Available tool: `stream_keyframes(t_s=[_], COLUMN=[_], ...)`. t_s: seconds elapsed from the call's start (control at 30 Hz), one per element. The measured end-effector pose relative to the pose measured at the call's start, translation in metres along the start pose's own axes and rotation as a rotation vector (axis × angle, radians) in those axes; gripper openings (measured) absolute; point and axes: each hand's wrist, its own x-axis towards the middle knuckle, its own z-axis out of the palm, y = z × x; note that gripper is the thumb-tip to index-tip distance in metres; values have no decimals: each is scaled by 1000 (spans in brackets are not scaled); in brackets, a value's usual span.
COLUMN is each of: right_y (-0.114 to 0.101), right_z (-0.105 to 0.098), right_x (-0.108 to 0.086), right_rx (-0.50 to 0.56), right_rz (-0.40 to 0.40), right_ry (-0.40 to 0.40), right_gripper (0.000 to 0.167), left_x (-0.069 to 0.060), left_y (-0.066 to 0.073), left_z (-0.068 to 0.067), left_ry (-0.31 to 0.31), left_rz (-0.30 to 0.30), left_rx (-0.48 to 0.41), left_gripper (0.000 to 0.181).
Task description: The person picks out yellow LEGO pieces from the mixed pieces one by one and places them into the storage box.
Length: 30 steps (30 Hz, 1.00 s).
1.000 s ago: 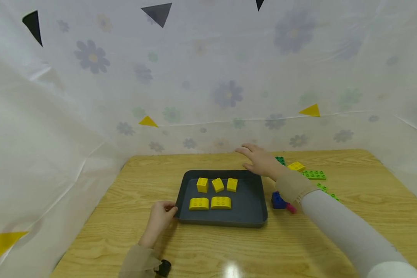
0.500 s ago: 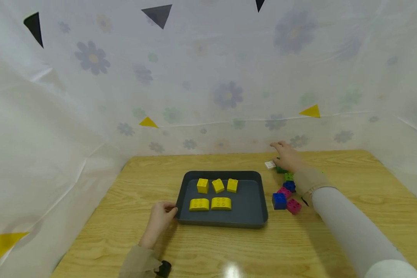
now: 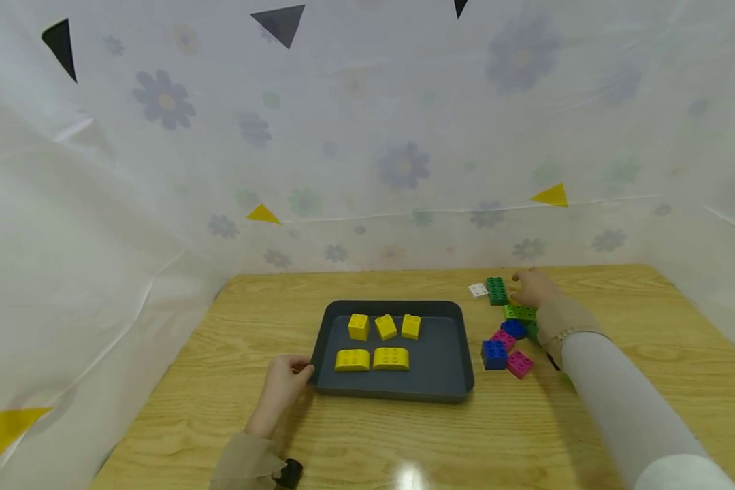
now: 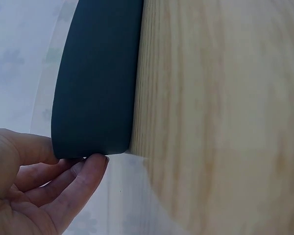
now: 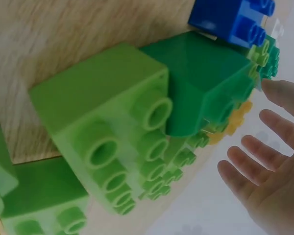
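My left hand (image 3: 282,386) holds the left edge of a dark grey tray (image 3: 439,361), thumb and fingertips at its corner in the left wrist view. Inside the tray lie several yellow toy bricks (image 3: 391,358). At the table's far right, my right hand (image 3: 534,289) is over a group of toy bricks, fingers apart and slightly bent, gripping nothing visible. Closest to it are a dark green brick (image 3: 497,290) and a light green brick (image 3: 519,313). In the right wrist view, a yellow brick (image 5: 232,125) shows beyond the green ones, near my fingertips.
Right of the tray lie blue bricks (image 3: 494,354), pink bricks (image 3: 520,364) and a white flat piece (image 3: 478,290). My right forearm covers part of the group. A flower-patterned sheet (image 3: 367,170) hangs behind the wooden table (image 3: 367,435).
My right hand has moved right, from above the tray's far right corner to over the bricks, uncovering the white piece and the dark green brick. My left hand stays at the tray.
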Motion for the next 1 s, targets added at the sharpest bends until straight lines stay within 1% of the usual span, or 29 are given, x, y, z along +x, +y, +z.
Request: stream_keyframes(t_s=[0.13,0.2,0.4,0.67,0.8,1.0], right_y=[4,6,9,7,7,8], right_z=[1,3,9,9,10,10], right_x=[1,2,3,3,3,3], right_rx=[29,29,-4,1,17,73], right_rz=[25,21,12,50,61,80], right_ry=[-50,-61,-58,-93,-99,-87], right_gripper=[52,51,47,48,47,45], left_x=[0,0,-1,-2,-2,-2], left_y=[0,0,0,1,1,1], left_z=[0,0,0,0,-1,-1], left_ry=[4,6,17,16,9,0], left_rz=[7,15,28,29,27,11], left_rx=[4,9,12,10,13,10], left_gripper=[18,18,17,17,18,18])
